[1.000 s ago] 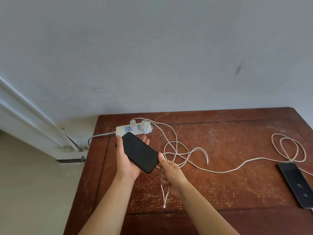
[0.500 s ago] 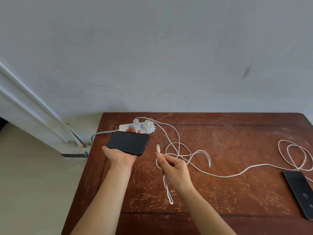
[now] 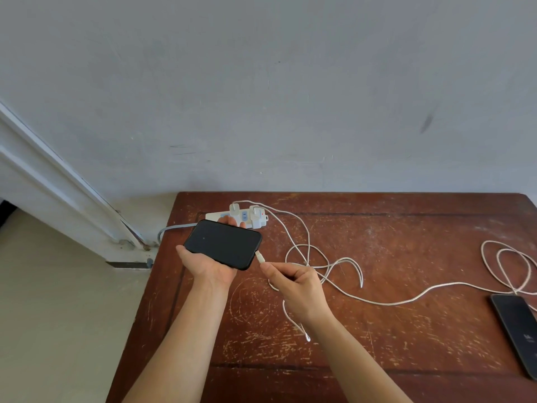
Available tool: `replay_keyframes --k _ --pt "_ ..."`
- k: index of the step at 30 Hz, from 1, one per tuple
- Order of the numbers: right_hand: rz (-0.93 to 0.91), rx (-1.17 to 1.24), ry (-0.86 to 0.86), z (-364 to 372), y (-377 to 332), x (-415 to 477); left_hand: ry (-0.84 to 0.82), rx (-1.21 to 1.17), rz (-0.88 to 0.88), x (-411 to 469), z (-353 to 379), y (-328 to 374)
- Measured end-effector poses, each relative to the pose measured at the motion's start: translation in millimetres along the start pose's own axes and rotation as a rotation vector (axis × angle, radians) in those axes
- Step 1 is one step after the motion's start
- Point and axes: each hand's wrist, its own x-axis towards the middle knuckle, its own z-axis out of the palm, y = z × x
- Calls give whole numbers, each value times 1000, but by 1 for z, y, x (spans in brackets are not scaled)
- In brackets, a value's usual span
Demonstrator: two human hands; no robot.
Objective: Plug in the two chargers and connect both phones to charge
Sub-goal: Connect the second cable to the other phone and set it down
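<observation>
The phone [image 3: 223, 244] lies flat on the left hand [image 3: 207, 264], above the table's [image 3: 406, 234] left part, its short edge facing the connector [image 3: 260, 258] that the right hand [image 3: 296, 282] pinches between thumb and fingers. The tip is touching or just at the port; whether it is seated cannot be told. Its cable [image 3: 308, 251] runs in loose loops back to the chargers [image 3: 247, 212] in the power strip [image 3: 236, 218]. A second phone [image 3: 518, 330] lies at the table's right edge with its own cable reaching it. A tilted tip could jam or miss the port; tangled loops could snag and tug the charger loose. No brand or writing is legible.
</observation>
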Motion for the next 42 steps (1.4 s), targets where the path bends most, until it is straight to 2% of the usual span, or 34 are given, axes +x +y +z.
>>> replay_keyframes --k 3,12,22,26,34,42 --pt "10 -30 -35 -7 -2 4 -24 47 -1 3 -1 0" --pt "35 -118 -121 -20 -17 12 -230 195 -21 9 2 4" --pt "39 -93 -17 -14 -23 8 -240 185 -32 9 8 -1" --pt "93 -60 13 -12 -23 6 -233 214 -37 9 9 -1" --pt "154 -56 12 -8 -25 4 -222 230 -40 12 7 1" --pt "231 -43 -58 -10 -27 4 -236 254 -107 10 12 6"
